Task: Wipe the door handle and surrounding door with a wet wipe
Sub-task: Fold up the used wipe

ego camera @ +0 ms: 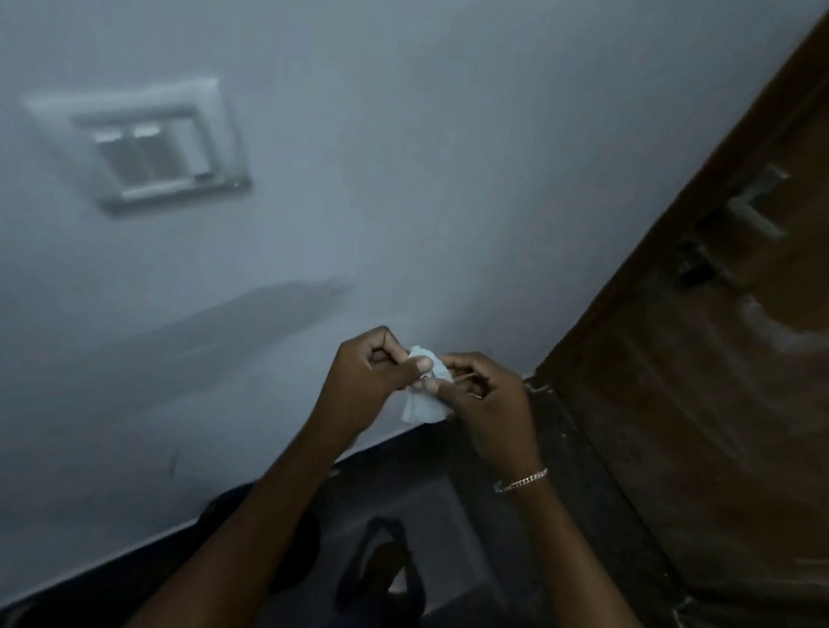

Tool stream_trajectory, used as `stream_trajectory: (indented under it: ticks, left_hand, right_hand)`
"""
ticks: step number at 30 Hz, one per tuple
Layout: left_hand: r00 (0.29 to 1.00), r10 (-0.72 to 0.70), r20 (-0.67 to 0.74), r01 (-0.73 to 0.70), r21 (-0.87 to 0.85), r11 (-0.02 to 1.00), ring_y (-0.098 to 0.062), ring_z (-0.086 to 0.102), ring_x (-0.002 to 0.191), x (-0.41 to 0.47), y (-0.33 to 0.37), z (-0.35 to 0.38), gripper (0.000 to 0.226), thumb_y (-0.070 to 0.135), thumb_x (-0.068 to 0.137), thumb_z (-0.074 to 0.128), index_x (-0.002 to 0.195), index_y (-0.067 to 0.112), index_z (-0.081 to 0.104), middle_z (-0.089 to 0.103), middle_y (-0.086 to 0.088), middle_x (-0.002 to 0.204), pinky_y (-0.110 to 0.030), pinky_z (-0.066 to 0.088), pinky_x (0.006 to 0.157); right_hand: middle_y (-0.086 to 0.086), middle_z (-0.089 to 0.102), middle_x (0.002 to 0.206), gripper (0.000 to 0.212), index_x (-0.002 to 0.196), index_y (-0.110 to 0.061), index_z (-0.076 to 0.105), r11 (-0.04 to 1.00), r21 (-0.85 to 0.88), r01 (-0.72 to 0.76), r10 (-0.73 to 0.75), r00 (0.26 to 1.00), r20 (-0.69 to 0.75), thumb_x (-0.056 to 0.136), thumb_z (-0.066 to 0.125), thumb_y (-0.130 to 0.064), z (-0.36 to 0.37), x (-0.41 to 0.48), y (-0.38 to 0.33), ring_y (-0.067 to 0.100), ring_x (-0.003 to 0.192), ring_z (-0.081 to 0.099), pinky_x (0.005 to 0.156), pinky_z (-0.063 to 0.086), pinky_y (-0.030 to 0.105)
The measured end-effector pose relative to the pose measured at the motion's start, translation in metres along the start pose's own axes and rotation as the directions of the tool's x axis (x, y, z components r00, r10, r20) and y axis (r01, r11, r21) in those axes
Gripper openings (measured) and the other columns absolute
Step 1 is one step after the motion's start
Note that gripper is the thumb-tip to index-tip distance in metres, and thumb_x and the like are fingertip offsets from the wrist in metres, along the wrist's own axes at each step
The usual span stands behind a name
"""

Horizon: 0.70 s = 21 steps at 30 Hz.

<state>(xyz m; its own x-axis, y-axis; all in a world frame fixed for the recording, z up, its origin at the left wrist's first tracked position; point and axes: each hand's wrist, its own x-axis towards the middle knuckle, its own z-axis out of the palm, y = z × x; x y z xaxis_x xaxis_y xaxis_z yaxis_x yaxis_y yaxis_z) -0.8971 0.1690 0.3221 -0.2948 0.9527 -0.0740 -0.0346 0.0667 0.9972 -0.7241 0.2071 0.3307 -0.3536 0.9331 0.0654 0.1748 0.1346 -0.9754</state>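
A small crumpled white wet wipe (422,402) is pinched between both hands in the middle of the view. My left hand (368,381) grips its left side with thumb and fingers. My right hand (485,399), with a chain bracelet on the wrist, holds its right side. The brown wooden door (753,404) stands at the right. Its metal lever handle (752,207) sits high on the door, well above and to the right of my hands, with a darker latch part (702,264) below it.
A pale wall (317,148) fills the left and centre, with a white switch plate (147,144) on it. The dark floor (455,525) lies below, where a foot in a sandal (388,569) shows. A light smear marks the door under the handle.
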Motion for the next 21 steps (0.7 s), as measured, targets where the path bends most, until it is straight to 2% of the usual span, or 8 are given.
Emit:
stream_trajectory:
  ticks: [2,5,10,13,16,19,21]
  left_hand:
    - [0.999,-0.017,-0.043,0.016,-0.026,1.000,-0.018,0.065,0.062,-0.028,-0.010,-0.022,0.020,0.006,0.079,0.080,0.082,0.001,0.060,0.068,-0.010,0.069,-0.026,0.053,0.059]
    - [0.993,-0.048,-0.106,0.052,0.037,0.998,-0.015,0.065,0.059,-0.070,-0.020,-0.062,0.022,0.009,0.080,0.079,0.099,0.004,0.069,0.070,-0.006,0.070,-0.022,0.051,0.060]
    - [0.984,-0.037,-0.177,0.097,0.347,0.933,-0.013,0.069,0.071,-0.122,-0.038,-0.121,0.012,0.024,0.083,0.078,0.090,0.015,0.078,0.074,0.000,0.080,-0.029,0.054,0.068]
    - [0.960,0.023,-0.279,0.124,0.498,0.858,-0.005,0.064,0.074,-0.145,-0.052,-0.154,0.011,0.028,0.082,0.077,0.086,0.018,0.079,0.069,0.007,0.079,-0.013,0.047,0.065]
    - [0.917,-0.026,-0.399,0.227,0.467,0.854,-0.003,0.065,0.075,-0.161,-0.077,-0.187,0.009,0.024,0.080,0.081,0.085,0.017,0.079,0.070,0.005,0.081,-0.013,0.048,0.067]
    - [0.863,-0.138,-0.486,0.347,0.371,0.861,-0.011,0.071,0.073,-0.170,-0.119,-0.219,0.004,0.017,0.079,0.081,0.079,0.017,0.077,0.074,0.003,0.078,-0.025,0.056,0.069]
    - [0.822,-0.229,-0.521,0.428,0.302,0.852,-0.017,0.072,0.070,-0.172,-0.157,-0.238,0.004,0.013,0.079,0.078,0.078,0.014,0.074,0.075,0.000,0.075,-0.030,0.059,0.068]
  right_hand:
    - [0.008,0.075,0.086,0.009,0.093,-0.004,0.077,0.999,-0.031,0.026,-0.025,0.999,0.035,0.084,0.078,-0.005,0.019,-0.013,0.007,0.024,0.075,0.071,0.066,0.060,0.040]
    - [0.005,0.077,0.086,0.006,0.091,-0.004,0.078,0.999,-0.041,-0.008,0.012,0.995,0.098,0.086,0.074,-0.002,0.048,-0.031,0.013,0.014,0.076,0.071,0.068,0.057,0.034]
    - [-0.003,0.074,0.088,0.008,0.090,-0.011,0.079,0.956,-0.220,0.194,-0.143,0.963,0.228,0.086,0.074,-0.006,0.104,-0.050,0.015,0.010,0.085,0.069,0.077,0.054,0.028]
    - [-0.002,0.068,0.085,0.009,0.093,-0.015,0.080,0.939,-0.270,0.213,-0.134,0.950,0.283,0.086,0.077,-0.011,0.140,-0.055,0.020,0.010,0.082,0.065,0.073,0.049,0.021]
    - [-0.003,0.069,0.081,0.012,0.095,-0.019,0.081,0.940,-0.305,0.152,-0.040,0.938,0.346,0.084,0.079,-0.018,0.183,-0.059,0.038,0.006,0.076,0.065,0.069,0.046,0.017]
    - [-0.006,0.077,0.089,0.011,0.094,-0.018,0.081,0.952,-0.306,0.017,0.110,0.912,0.394,0.085,0.077,-0.013,0.231,-0.065,0.067,0.004,0.082,0.071,0.076,0.053,0.018]
    - [-0.005,0.078,0.089,0.012,0.092,-0.017,0.080,0.938,-0.343,-0.050,0.195,0.893,0.405,0.084,0.075,-0.008,0.266,-0.070,0.093,0.003,0.080,0.070,0.073,0.050,0.010]
